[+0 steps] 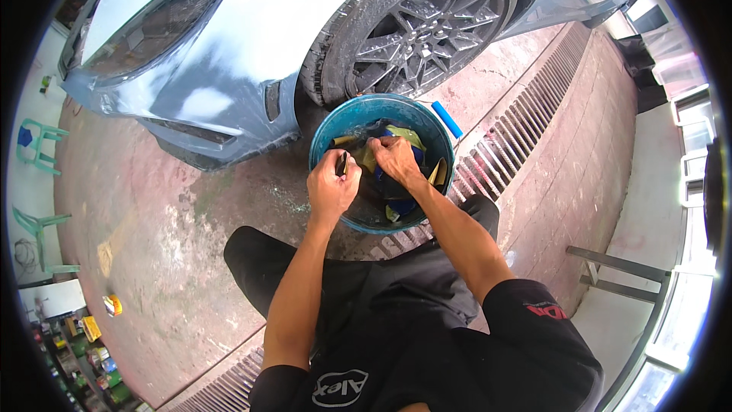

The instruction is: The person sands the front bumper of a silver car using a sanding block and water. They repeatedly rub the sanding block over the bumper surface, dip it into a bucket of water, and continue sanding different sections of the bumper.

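Note:
A round teal bucket stands between my knees beside the car wheel. In it lies a jumble of yellow, blue and dark pieces, along with curled tan-and-dark sheets that look like sandpaper. My left hand, at the bucket's left side, is closed on a small dark piece with a pale edge. Over the middle of the bucket, my right hand has its fingers curled down against a yellowish piece, which it seems to grip. The fingertips are partly hidden.
A car with a grey-and-white bumper and a dark spoked wheel stands just ahead. A blue bar-shaped block lies right of the bucket. A floor grate runs alongside. Green chairs and a cluttered shelf are at the left.

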